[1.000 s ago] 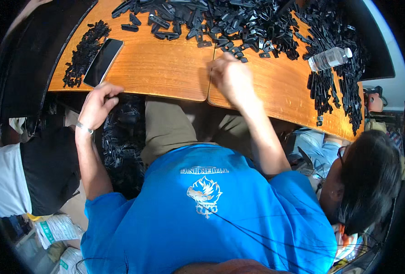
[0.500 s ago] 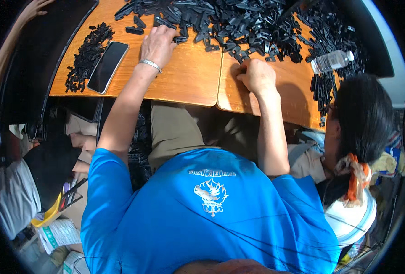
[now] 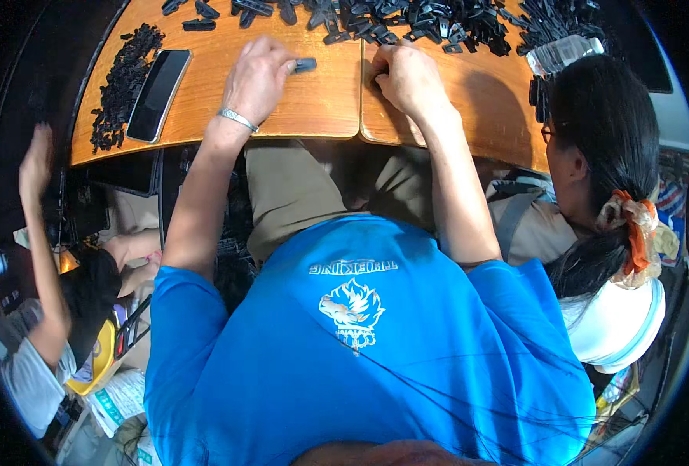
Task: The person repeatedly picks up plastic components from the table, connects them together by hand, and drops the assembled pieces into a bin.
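My left hand [image 3: 257, 81], with a silver bracelet at the wrist, is over the wooden table [image 3: 313, 109]. Its thumb and fingers pinch a small black plastic clip-like piece [image 3: 305, 65], which sticks out to the right. Just right of the gap between the table boards is my right hand [image 3: 413, 78], its fingers curled together. What they hold, if anything, is hidden by the hand and its shadow. Beyond both hands spreads a heap of similar black plastic pieces [image 3: 445, 22].
At the table's left lie a phone [image 3: 158, 95] and a pile of tiny black parts [image 3: 123, 85]. A clear plastic bottle [image 3: 566, 54] rests at the right, close to a seated person's head [image 3: 608, 116]. Another person's raised arm [image 3: 43, 233] shows at far left.
The tabletop has shifted upward in view. My left hand has drawn back from the heap with the black piece; my right hand has moved slightly left. The arm at far left has come down.
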